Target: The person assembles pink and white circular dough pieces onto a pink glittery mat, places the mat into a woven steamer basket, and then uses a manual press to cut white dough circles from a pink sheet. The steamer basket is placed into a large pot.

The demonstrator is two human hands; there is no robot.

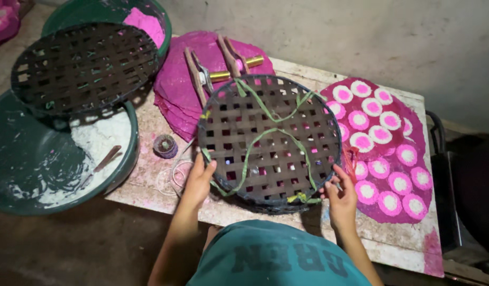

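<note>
- While both hands grip it, a round woven lattice tray (269, 139) sits at the centre of the frame, bound with green plastic strips (265, 108) that cross its dark slats.
- At the tray's lower-left rim the left hand (198, 177) has its fingers curled over the edge, clamped on the rim and a green strip there.
- At the lower-right rim the right hand (341, 197) pinches the tray's edge, fingers bent and close together; whether something small lies in them cannot be told.
- Pink shows through the tray's square gaps, so it lies over something pink on the worn white table (398, 243).
- To the right of the tray, a magenta sheet (398, 132) carries rows of round white discs with pink centres (381, 134).
- Behind the tray, toward the upper middle, a stack of plain magenta round sheets (175, 87) lies under two wooden clamps with brass-coloured ends (223, 66).
- A small spool of thread (165, 145) stands on the table just left of the tray, with loose loops of pale cord (173, 177) beside it.
- In the upper left a second dark lattice tray (85, 66) rests across a green basin holding pink matter (143, 24).
- At lower left a larger green basin (21, 159) holds white paste and a stick (107, 158).
</note>
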